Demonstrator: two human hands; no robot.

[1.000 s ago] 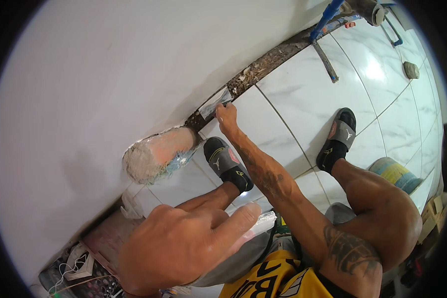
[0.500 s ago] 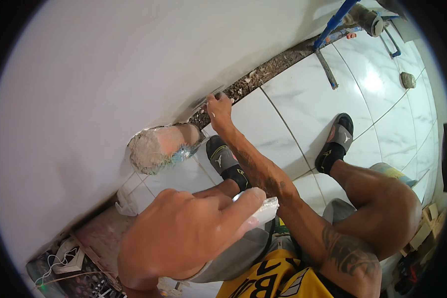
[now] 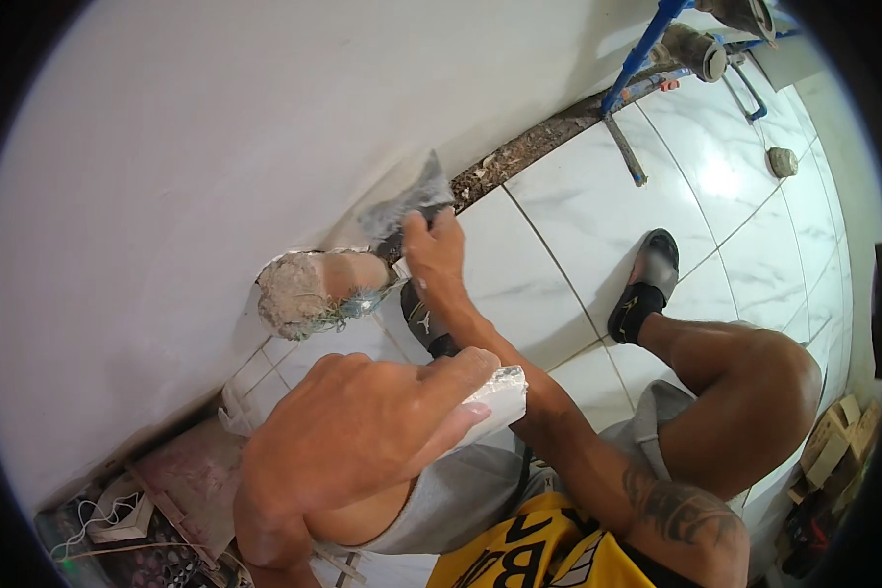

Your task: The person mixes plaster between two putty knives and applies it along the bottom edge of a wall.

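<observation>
Along the foot of the wall (image 3: 216,127) a gap (image 3: 549,137) is left, with the tiled floor (image 3: 549,220) laid to its right. A scraper (image 3: 402,203) is held by the right hand (image 3: 436,257) over the gap, beyond a stub (image 3: 304,294) set against the wall. Nearer, a slab (image 3: 505,402) is gripped by the left hand (image 3: 363,431). Pipes (image 3: 641,54) are placed at the gap's far end, left of a lump (image 3: 782,163); wood pieces (image 3: 831,441) are piled at lower right.

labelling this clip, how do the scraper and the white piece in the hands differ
Colour: the scraper has a grey blade, while the white piece is white with a rough end.
Place: the scraper is out by the foot of the wall; the white piece is nearer the camera.
Sharpness: the scraper's blade looks blurred, the white piece clearer.
Shared: each is held in one hand.
</observation>
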